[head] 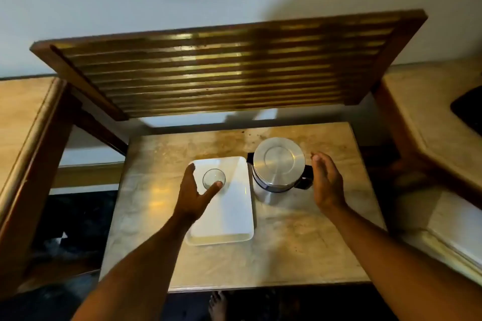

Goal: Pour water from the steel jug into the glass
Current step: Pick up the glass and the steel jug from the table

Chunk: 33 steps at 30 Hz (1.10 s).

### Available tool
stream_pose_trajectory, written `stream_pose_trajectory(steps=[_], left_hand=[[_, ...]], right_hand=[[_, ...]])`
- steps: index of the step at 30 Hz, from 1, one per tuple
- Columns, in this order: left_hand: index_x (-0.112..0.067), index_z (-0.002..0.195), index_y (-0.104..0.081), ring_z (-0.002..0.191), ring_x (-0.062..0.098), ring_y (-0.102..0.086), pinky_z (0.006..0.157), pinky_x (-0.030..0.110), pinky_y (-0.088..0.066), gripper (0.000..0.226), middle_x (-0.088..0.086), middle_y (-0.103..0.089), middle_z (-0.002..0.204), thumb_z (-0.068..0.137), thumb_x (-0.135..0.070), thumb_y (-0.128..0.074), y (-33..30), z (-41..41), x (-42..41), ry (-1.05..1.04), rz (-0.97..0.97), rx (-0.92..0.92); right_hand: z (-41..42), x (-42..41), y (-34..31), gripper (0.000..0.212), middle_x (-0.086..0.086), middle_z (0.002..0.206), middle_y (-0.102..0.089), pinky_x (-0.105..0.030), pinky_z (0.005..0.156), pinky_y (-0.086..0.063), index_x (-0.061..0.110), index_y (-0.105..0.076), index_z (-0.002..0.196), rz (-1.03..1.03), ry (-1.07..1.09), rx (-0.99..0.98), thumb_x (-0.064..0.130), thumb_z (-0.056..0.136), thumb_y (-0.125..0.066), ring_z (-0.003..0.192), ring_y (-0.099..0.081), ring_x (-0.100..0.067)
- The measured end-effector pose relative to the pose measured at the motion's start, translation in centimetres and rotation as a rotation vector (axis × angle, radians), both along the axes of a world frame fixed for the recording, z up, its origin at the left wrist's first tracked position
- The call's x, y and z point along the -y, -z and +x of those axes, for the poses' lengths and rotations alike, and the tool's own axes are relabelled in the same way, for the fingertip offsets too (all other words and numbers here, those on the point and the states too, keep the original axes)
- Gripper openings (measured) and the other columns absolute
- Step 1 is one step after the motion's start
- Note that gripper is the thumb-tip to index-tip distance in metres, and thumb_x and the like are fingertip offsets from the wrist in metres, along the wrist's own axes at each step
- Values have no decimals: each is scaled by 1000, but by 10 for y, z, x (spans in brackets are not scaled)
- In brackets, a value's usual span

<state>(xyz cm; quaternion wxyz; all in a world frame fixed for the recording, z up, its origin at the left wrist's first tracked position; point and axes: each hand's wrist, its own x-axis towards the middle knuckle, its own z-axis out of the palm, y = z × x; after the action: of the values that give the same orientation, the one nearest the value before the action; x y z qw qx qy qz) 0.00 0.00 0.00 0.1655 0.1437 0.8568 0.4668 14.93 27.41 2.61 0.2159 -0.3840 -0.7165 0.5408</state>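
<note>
Right hand (326, 180), fingers spread, hovers beside the steel jug (277, 168); its black handle (305, 177) probably gives the firmest grip on slick, heavy metal.

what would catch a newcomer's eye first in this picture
The shiny steel jug with its round lid stands right of centre on the small marble table, its black handle facing the open right hand. Just left of it, a clear, seemingly empty glass sits on the far part of a white tray, with the open left hand curving around it. Behind hangs a large slatted wooden shelf.
</note>
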Motion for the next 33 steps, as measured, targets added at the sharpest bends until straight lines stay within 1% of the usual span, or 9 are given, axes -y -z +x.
stream_pose_trajectory(steps=[2,4,8,11,16,20,24,29,33], left_hand=[[-32,143,-30,130,17,-47,106,41,-42,103,-4,-45,146,59,-63,-81,25,3,1,-71,-80,103],[-20,148,-23,139,25,-35,113,44,-32,122,5,-32,155,52,-61,-86,52,9,5,-117,-165,159],[-17,143,-30,134,25,-39,108,36,-34,112,5,-37,149,53,-46,-91,92,11,1,-104,-153,115],[-18,142,-34,129,20,-41,106,35,-36,107,3,-43,145,55,-41,-92,113,6,-8,-148,-59,124],[-16,132,-52,120,24,-57,102,46,-49,81,6,-60,130,62,-29,-90,130,-1,-23,-224,111,161],[-14,115,-59,108,26,-63,93,57,-53,57,6,-66,112,66,-12,-88,132,-2,-23,-291,198,210],[-25,109,-62,105,18,-64,95,49,-53,53,-1,-68,110,65,-14,-89,119,2,-19,-290,166,202],[-22,115,-60,103,22,-64,90,38,-52,59,5,-69,113,65,-13,-89,70,-1,-8,-268,159,133],[-20,110,-58,95,14,-64,76,20,-50,57,-4,-67,101,64,-5,-88,-10,-13,-6,-223,143,46]], right_hand=[[-1,8,14,35,-12,107,-66,-38,83,-56,20,-64,109,-65,62,-59,44,92,-45,97,-62,-26],[-4,17,28,22,-9,87,-65,-48,78,-56,22,-64,91,-141,84,-140,38,91,-49,85,-63,-28],[-14,13,50,36,13,50,-58,-19,47,-44,31,-62,54,-202,53,-308,23,88,-53,51,-50,-3],[-14,-3,57,40,9,41,-54,-17,41,-40,9,-58,50,-257,-82,-327,26,87,-55,42,-46,-10],[-9,-23,60,58,-4,40,-57,-18,48,-44,14,-59,45,-324,-398,-257,32,97,-42,40,-53,-14],[-20,-17,49,62,-2,36,-54,-19,47,-43,5,-59,46,-390,-498,-224,45,93,-51,37,-51,-15],[-37,-5,41,51,6,34,-47,-18,37,-31,19,-55,41,-371,-351,-266,47,83,-60,30,-39,-11],[-48,1,13,66,-50,74,-54,-59,67,-50,-22,-51,73,-330,-182,-329,40,83,-67,66,-54,-51],[-47,7,-57,65,-31,62,-51,-45,63,-41,-18,-47,67,-370,-148,-342,42,81,-69,63,-48,-32]])
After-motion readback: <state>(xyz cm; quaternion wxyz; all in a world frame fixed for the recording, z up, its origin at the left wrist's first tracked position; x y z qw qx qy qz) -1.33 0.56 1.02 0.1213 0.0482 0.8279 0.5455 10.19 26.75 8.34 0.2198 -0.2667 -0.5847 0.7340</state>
